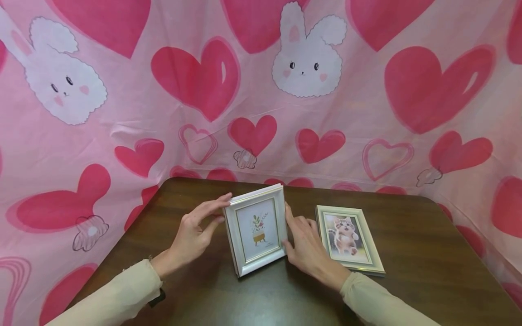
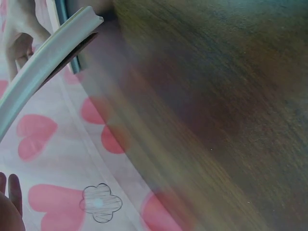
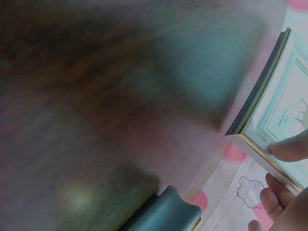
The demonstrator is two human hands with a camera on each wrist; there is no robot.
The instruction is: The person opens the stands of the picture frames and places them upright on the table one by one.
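A white picture frame [image 1: 258, 231] with a gold inner line and a potted-plant picture is held upright and slightly tilted, its lower edge close over the table. My right hand [image 1: 307, 246] grips its right side. In the right wrist view, the right thumb [image 3: 291, 147] lies on the frame's front, with the other fingers along and behind the edge. My left hand [image 1: 191, 237] is at the upper left corner, fairly straight fingertips right at the edge and the thumb beside it. In the left wrist view, the left fingers [image 2: 14, 195] show apart from the frame's side [image 2: 53, 48].
A second, cream-coloured frame [image 1: 380, 260] with a kitten picture lies flat on the brown wooden table [image 1: 428, 267], just right of my right hand. Behind the table hangs a pink cloth [image 1: 253, 104] with hearts and rabbits.
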